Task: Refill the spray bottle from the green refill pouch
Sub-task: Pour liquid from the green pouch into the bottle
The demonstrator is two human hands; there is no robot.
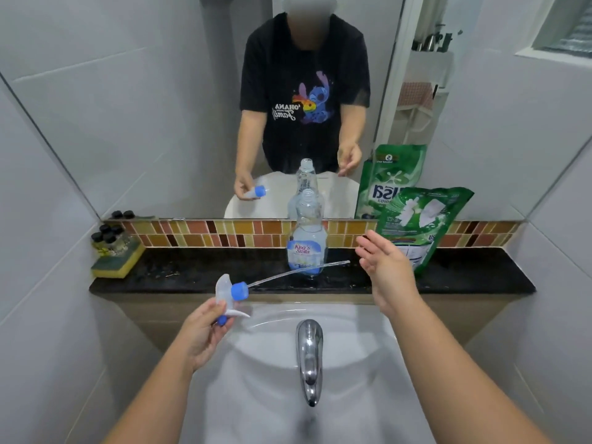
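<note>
- Over the white sink (pixel 352 373), I see my left hand (pixel 201 334) pinching one sprayer head (pixel 231 296), its dip tube crossing the bottle's front.
- My right hand (pixel 386 267) hangs spread, between the one clear, uncapped spray bottle (pixel 307 238) and the one green refill pouch (pixel 416 225), both upright on the black ledge (pixel 192 277).
- One sponge (pixel 117 264) lies far left.

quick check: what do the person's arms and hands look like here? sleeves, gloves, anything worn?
Both forearms are bare from the frame's bottom edge to the wrists. The left hand and right hand wear no gloves, and no rings, watch or bands show. The mirror shows a black short-sleeved T-shirt with a cartoon print.
</note>
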